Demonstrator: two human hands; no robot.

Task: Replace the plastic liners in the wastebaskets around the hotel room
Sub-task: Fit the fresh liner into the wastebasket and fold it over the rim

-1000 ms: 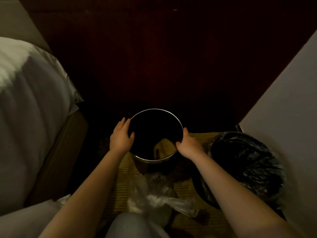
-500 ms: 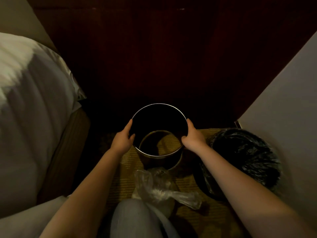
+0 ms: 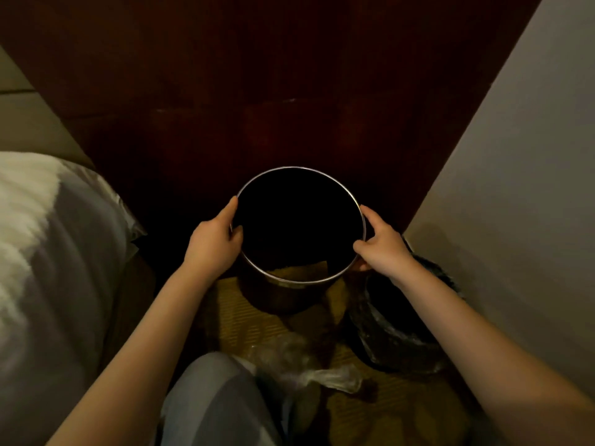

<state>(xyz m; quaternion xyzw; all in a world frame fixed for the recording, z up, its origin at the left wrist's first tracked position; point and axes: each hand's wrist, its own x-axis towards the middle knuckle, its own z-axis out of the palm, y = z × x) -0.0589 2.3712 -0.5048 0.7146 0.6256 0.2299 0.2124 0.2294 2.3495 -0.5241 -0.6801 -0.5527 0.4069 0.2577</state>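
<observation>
A round dark wastebasket (image 3: pixel 283 294) with a shiny metal rim stands in front of me, with no liner in it. My left hand (image 3: pixel 214 244) grips its rim on the left side, thumb inside. On the right side my right hand (image 3: pixel 383 244) grips the rim. A crumpled clear plastic liner (image 3: pixel 309 365) lies on the carpet just below the basket. To the right stands a second wastebasket (image 3: pixel 396 336) with a black plastic liner over it, partly hidden by my right forearm.
A bed with white linen (image 3: pixel 54 268) fills the left side. Dark wood panelling (image 3: pixel 289 91) rises behind the basket, and a pale wall (image 3: pixel 515 204) closes the right. My knee in grey trousers (image 3: pixel 212 403) is at the bottom, over yellowish carpet (image 3: pixel 238 323).
Both hands have raised the unlined basket and brought it higher in view, away from the floor. The view has tilted up, so the lined basket sits lower right.
</observation>
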